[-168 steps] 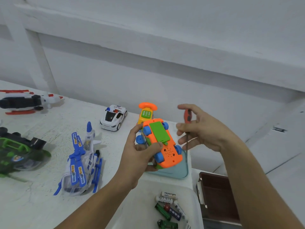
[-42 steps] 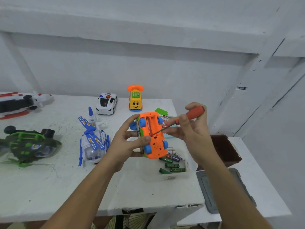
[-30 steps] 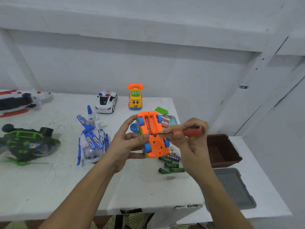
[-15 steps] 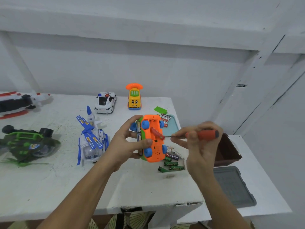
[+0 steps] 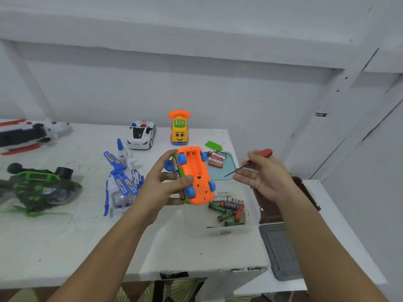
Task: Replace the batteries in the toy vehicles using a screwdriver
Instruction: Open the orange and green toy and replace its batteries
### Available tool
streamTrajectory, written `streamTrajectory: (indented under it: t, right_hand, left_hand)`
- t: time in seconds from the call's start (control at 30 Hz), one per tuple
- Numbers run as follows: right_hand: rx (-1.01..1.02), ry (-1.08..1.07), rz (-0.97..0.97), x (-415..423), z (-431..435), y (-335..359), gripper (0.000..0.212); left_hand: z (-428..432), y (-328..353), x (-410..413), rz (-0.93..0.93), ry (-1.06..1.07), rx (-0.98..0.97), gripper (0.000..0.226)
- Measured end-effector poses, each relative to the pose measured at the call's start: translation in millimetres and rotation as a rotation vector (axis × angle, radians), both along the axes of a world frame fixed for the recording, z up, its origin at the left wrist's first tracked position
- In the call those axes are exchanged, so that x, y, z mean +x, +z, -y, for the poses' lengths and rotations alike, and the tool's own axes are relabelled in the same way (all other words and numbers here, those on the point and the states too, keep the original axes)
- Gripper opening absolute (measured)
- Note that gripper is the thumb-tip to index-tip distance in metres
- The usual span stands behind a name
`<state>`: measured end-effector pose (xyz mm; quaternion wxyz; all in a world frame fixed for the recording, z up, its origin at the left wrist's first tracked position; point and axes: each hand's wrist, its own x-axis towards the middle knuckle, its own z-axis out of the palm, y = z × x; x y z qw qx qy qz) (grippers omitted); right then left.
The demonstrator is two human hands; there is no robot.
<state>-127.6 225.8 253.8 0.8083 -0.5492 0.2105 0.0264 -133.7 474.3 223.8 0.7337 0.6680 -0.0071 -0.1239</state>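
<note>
White painted counter (image 5: 54, 247), scuffed, carrying toys and containers. Left hand (image 5: 165, 188) clamped around upturned orange plastic toy car with blue wheels (image 5: 194, 175), raised above counter, open battery bay facing up, thumb pressed on underside. Right hand (image 5: 265, 179) held apart to the right of car, fingers loosely spread, thumb and palm pinching red-handled screwdriver (image 5: 248, 163), metal tip pointing down-left. Clear plastic tub of loose batteries (image 5: 229, 209) below car. Teal tray (image 5: 226, 171) bearing three red-labelled batteries (image 5: 216, 159) behind car. Green battery cover (image 5: 213, 145) lying flat beside tray.
</note>
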Motion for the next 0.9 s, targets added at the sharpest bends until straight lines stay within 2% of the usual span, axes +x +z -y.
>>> streamTrajectory:
  t: [0.07, 0.13, 0.2, 0.3, 0.43, 0.57, 0.73, 0.87, 0.9]
  right_hand:
    - [0.016, 0.039, -0.035, 17.6, 3.3, 0.7, 0.021]
    - [-0.080, 0.093, -0.042, 37.8, 7.3, 1.1, 0.021]
    - [-0.288, 0.161, -0.027, 60.2, 12.1, 1.3, 0.024]
    - [-0.670, 0.216, -0.007, 101.3, 20.2, -3.7, 0.041]
    - [-1.230, 0.310, -0.019, 162.4, 26.0, -21.5, 0.033]
    - [-1.494, 0.534, -0.011, 208.7, 21.3, -42.8, 0.031]
    - [-1.513, 0.654, 0.038, 235.7, 8.3, -63.2, 0.038]
    - [-1.438, 0.633, 0.109, 234.0, 7.9, -66.8, 0.035]
    - [-1.402, 0.629, 0.117, 232.8, 10.0, -67.1, 0.035]
  left_hand:
    - [0.3, -1.5, 2.6, -0.025, 0.028, -0.072, 0.069]
    - [2.1, -3.9, 7.2, -0.043, 0.053, -0.127, 0.067]
    - [4.4, -6.4, 12.5, -0.050, 0.073, -0.163, 0.067]
    - [8.3, -10.5, 21.4, -0.052, 0.091, -0.200, 0.064]
    - [15.1, -19.5, 32.9, -0.062, 0.136, -0.228, 0.063]
    - [20.5, -28.4, 42.9, -0.082, 0.184, -0.256, 0.065]
    - [23.3, -30.9, 48.8, -0.063, 0.259, -0.244, 0.067]
    - [21.9, -30.6, 48.1, -0.065, 0.271, -0.236, 0.081]
    - [21.9, -30.8, 48.0, -0.061, 0.277, -0.232, 0.078]
